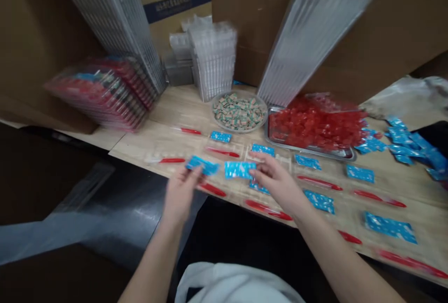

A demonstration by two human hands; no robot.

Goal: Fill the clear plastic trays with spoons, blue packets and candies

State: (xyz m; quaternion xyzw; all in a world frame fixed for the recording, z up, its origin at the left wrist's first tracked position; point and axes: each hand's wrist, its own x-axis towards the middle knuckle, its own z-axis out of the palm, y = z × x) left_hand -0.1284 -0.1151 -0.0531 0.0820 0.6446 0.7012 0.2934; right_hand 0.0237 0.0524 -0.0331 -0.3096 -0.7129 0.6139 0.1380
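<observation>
My left hand (180,191) is raised over the table's front edge, with its fingertips pinching a blue printed sachet (202,165). My right hand (276,179) reaches in from the right, its fingertips at the edge of a second blue sachet (240,169). That sachet hangs or lies between my hands, and I cannot tell whether it is gripped. Several more blue sachets and thin red sticks in clear wrap, one (213,189) just below my left hand, are laid out on the light wooden table (350,200). A clear plastic tray (268,163) lies under my right fingers.
A round bowl of striped sweets (238,112) and a metal tray of red sweets (315,126) stand at the back. Stacks of clear plastic trays (213,60) and red-filled trays (101,98) stand before cardboard boxes (262,14). A loose heap of blue sachets (402,140) lies at the right.
</observation>
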